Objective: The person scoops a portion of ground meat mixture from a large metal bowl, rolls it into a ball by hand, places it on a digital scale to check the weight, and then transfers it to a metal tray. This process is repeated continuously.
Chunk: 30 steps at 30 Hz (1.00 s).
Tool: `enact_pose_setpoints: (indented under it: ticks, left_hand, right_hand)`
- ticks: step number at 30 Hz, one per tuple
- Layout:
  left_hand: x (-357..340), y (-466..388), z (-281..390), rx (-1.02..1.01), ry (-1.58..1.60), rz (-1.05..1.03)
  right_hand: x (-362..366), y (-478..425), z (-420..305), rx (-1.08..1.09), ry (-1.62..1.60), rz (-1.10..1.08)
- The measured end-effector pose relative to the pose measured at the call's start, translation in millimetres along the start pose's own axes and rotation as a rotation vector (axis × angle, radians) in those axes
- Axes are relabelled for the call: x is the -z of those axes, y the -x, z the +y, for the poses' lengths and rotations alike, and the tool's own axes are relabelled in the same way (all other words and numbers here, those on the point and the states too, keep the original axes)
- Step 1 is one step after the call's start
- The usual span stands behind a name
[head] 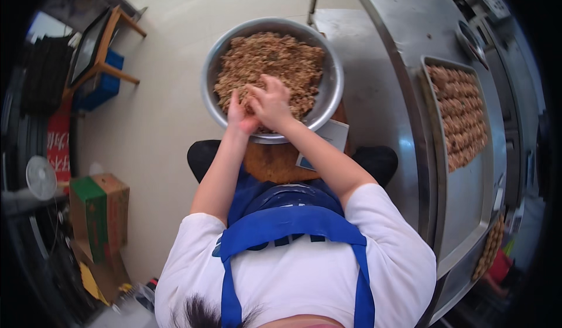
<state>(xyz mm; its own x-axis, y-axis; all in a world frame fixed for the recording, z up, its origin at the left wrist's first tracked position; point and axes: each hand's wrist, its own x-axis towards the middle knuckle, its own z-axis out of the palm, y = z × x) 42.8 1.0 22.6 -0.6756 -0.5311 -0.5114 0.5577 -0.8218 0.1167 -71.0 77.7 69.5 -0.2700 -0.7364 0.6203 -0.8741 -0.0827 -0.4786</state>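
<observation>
A large metal bowl point(337, 82) holds a heap of ground, meat-like mixture point(276, 58) in front of me, above a round wooden surface point(276, 163). My left hand point(243, 116) is over the near side of the bowl, palm turned up, with some mixture in it. My right hand point(271, 101) lies over and against it, fingers spread and bent on the mixture. Part of the mixture between the two hands is hidden by the fingers. Right of the bowl, a metal tray point(465, 214) carries rows of shaped lumps point(459, 112) of similar mixture.
The tray stands on a steel table point(395, 16) along the right, with a metal bowl point(470, 42) behind it. Another tray with lumps point(488, 249) is at lower right, near a partly visible person point(498, 271). Cardboard boxes point(99, 214) and a wooden-framed chair point(105, 49) stand left.
</observation>
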Motion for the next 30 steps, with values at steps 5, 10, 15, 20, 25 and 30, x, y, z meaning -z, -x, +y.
enact_pose_setpoints:
  ticks: [5, 10, 15, 20, 25, 30]
  left_hand:
    - [-9, -7, -22, -0.102, -0.187, 0.166]
    - [-17, -3, -10, -0.103, -0.304, 0.249]
    - [15, -4, 14, 0.147, -0.151, -0.136]
    - [-42, 31, -32, 0.2, -0.194, -0.162]
    - [-35, 28, -25, 0.128, -0.223, -0.171]
    - [-30, 19, -21, 0.077, -0.002, -0.047]
  right_hand:
    - [22, 0, 18, 0.046, -0.245, -0.442]
    - [25, -15, 19, -0.519, -0.632, -0.246]
    - [3, -8, 34, -0.086, -0.16, -0.087]
    - [10, 3, 36, -0.112, -0.257, -0.261]
    - [1, 0, 19, -0.118, -0.151, -0.087]
    - [12, 15, 5, -0.008, 0.019, -0.139]
